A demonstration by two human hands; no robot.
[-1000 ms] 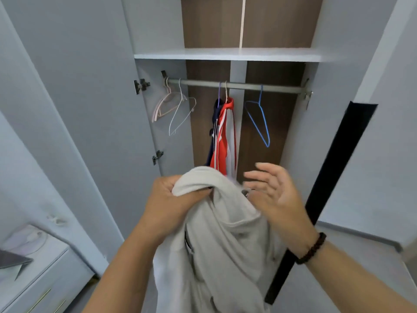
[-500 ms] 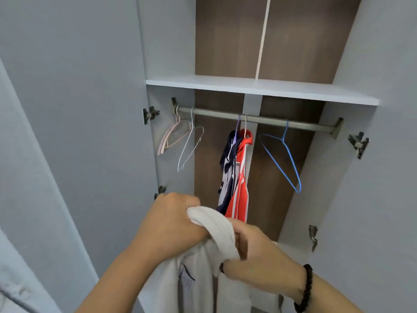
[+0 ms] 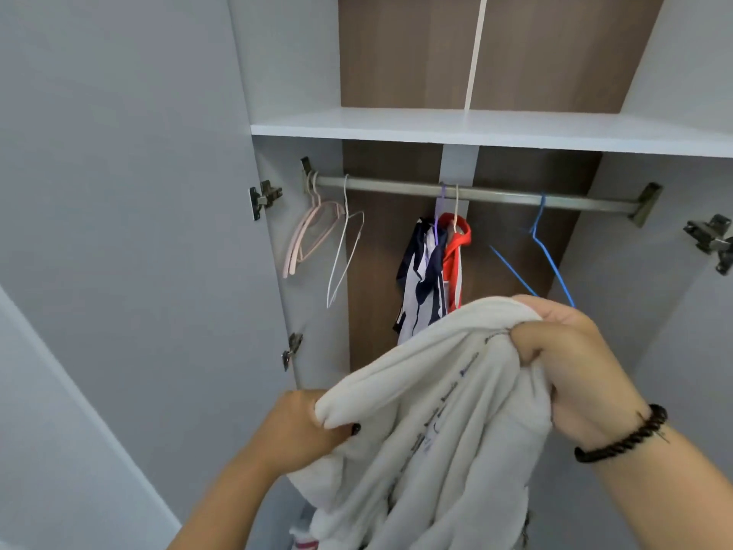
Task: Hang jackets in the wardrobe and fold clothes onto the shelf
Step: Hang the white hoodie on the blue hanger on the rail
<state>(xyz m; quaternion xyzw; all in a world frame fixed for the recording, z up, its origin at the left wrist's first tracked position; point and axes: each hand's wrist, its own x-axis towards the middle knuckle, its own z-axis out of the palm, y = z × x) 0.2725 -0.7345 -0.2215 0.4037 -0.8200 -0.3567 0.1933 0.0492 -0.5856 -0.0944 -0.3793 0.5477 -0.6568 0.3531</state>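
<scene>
A white garment [image 3: 432, 422] with small printed lettering hangs bunched between both hands in front of the open wardrobe. My left hand [image 3: 305, 426] grips its lower left edge. My right hand [image 3: 571, 363], with a dark bead bracelet on the wrist, grips the upper right edge, raised higher. Behind it a metal rail [image 3: 396, 186] carries a navy-and-white jacket [image 3: 420, 279] and a red jacket [image 3: 456, 256]. An empty blue hanger [image 3: 547, 252] hangs right of them, its lower part hidden by the garment. A white shelf [image 3: 476, 127] runs above the rail.
Pink hangers [image 3: 305, 236] and a white wire hanger [image 3: 345, 252] hang empty at the rail's left end. The left door [image 3: 139, 212] stands open with hinges [image 3: 263, 196] on its edge. Another hinge [image 3: 710, 240] shows at the right.
My right hand took hold of the garment, then my hands moved apart, spreading it. My right hand rose toward the blue hanger. The view tilted up and closer to the wardrobe.
</scene>
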